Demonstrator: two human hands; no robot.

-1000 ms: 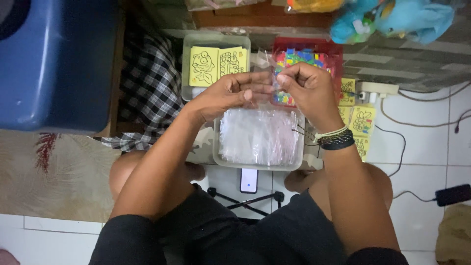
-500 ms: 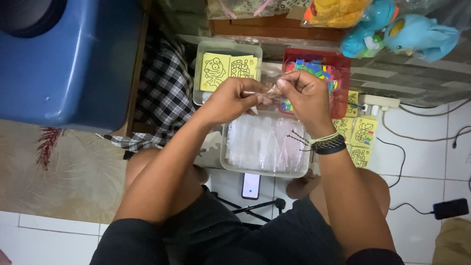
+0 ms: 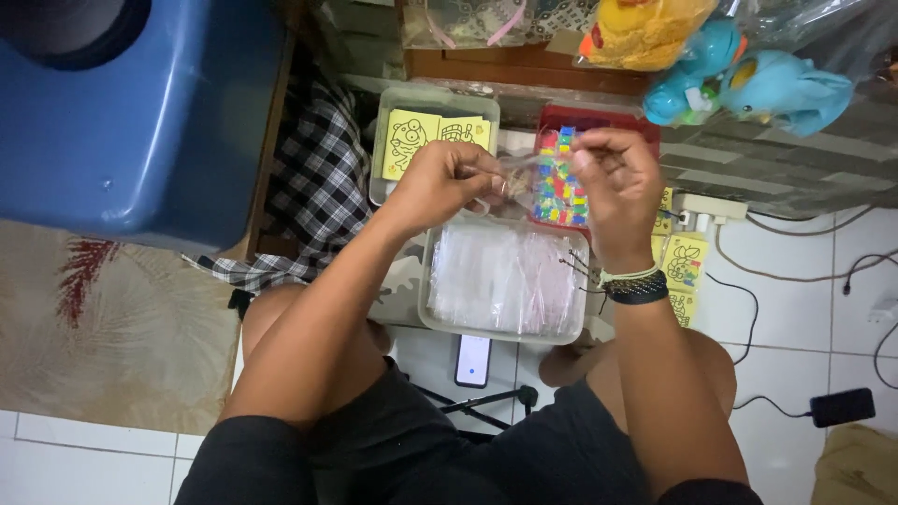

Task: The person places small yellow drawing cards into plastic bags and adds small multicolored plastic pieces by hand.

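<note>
Now | left hand (image 3: 447,182), right hand (image 3: 617,178): fingers clamped on one clear bag (image 3: 520,168) | trays: three

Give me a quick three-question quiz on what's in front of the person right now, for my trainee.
1. True or false: both hands grip one small clear bag.
2. Which tray lies directly below the hands? A) clear tray of plastic bags B) red tray of coloured pieces C) tray of yellow cards
3. Which wrist wears the dark bracelet?

Key:
1. True: left hand and right hand pinch opposite ends.
2. A
3. The right wrist.
</note>
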